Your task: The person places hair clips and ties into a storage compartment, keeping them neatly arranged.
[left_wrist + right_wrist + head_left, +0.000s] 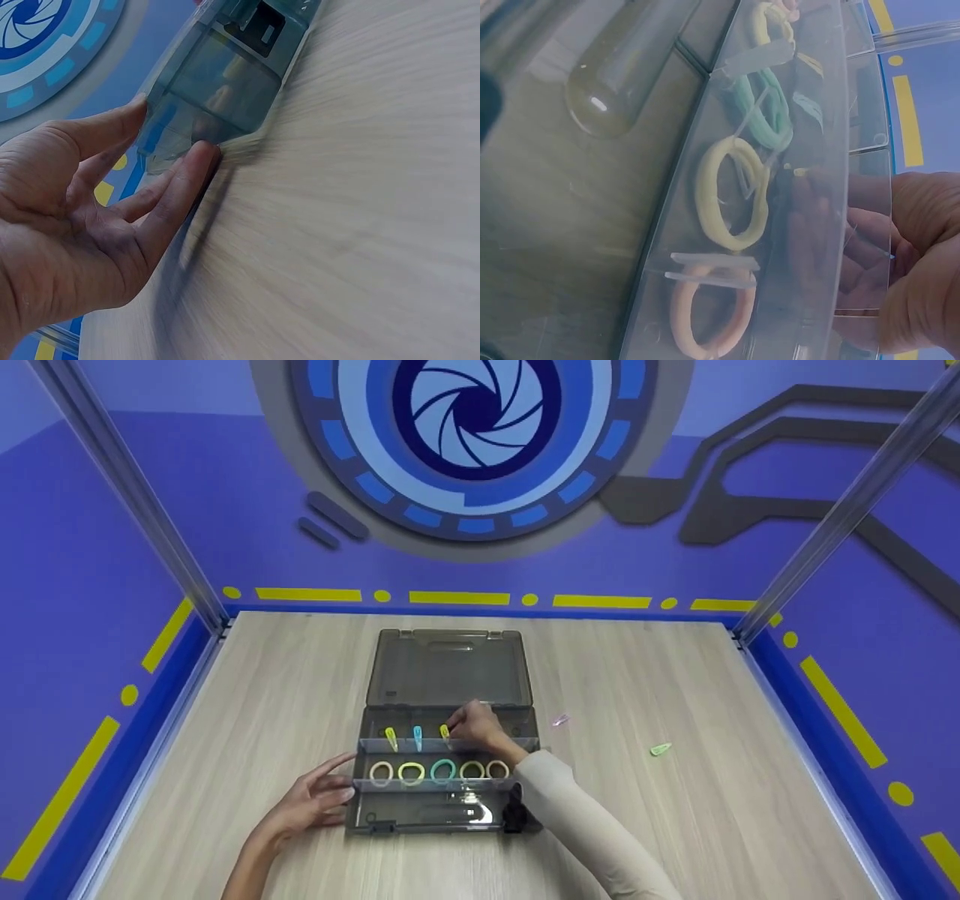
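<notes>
A see-through grey plastic case point(360, 802) lies on the table with its lid point(450, 667) folded back. My right hand point(478, 726) reaches into the back compartment and pinches a yellow hair clip point(445, 731) at its fingertips. Left of that clip are a blue hair clip point(418, 737) and another yellow one point(391, 737). Several hair ties, among them a teal one point(443, 769), stand in the middle compartment. In the right wrist view, my fingers are partly blurred behind the clear divider point(821, 225). My left hand point(307, 801) touches the case's left side with loosely extended fingers.
Right of the case, a pink-purple hair clip point(561, 721) and a green hair clip point(660, 749) lie on the wood-grain table point(675, 825). A black object point(514, 812) sits at the case's front right. Blue printed walls point(180, 562) enclose the back and sides.
</notes>
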Demonstrator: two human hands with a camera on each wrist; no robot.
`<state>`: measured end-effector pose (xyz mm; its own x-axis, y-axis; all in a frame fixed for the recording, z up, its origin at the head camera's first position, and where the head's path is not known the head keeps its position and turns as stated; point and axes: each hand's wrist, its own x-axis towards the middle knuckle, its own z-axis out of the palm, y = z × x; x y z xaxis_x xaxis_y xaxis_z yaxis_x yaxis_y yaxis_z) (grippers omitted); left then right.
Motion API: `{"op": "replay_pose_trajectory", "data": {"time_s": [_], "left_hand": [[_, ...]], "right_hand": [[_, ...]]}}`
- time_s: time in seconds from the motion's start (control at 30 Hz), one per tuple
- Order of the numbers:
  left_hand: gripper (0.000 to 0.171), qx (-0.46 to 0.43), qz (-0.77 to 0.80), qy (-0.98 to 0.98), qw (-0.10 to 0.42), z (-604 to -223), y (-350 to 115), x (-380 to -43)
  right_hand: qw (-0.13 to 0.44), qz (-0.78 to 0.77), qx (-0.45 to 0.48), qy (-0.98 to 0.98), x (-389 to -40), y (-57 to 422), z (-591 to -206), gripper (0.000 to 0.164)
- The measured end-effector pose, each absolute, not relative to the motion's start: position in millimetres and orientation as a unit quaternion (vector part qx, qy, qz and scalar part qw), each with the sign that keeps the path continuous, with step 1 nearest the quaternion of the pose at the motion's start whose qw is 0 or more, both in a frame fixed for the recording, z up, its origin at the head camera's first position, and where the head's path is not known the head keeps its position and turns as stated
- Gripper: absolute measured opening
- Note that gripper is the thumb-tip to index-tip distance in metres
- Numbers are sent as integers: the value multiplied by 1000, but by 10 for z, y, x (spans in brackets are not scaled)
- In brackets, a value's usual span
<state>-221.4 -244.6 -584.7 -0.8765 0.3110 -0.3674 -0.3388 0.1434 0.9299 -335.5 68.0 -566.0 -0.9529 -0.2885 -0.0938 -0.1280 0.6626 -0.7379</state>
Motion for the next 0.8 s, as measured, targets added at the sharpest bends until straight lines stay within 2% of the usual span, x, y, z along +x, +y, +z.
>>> {"op": "replay_pose_trajectory", "data": {"time_s": [0.37, 0.67, 0.8], "left_hand": [[74, -36, 640, 726, 250, -5845, -2441, -2206], [74, -35, 640, 727, 248, -5845, -2438, -2205], [74, -37, 641, 725, 250, -5851, -2429, -2204]], "right_hand": [[114, -413, -170, 887, -3354, 806, -5627, 20], [145, -467, -142, 860, -3357, 976, -5450, 20], [137, -482, -145, 853, -3377, 1104, -5353, 21]]}}
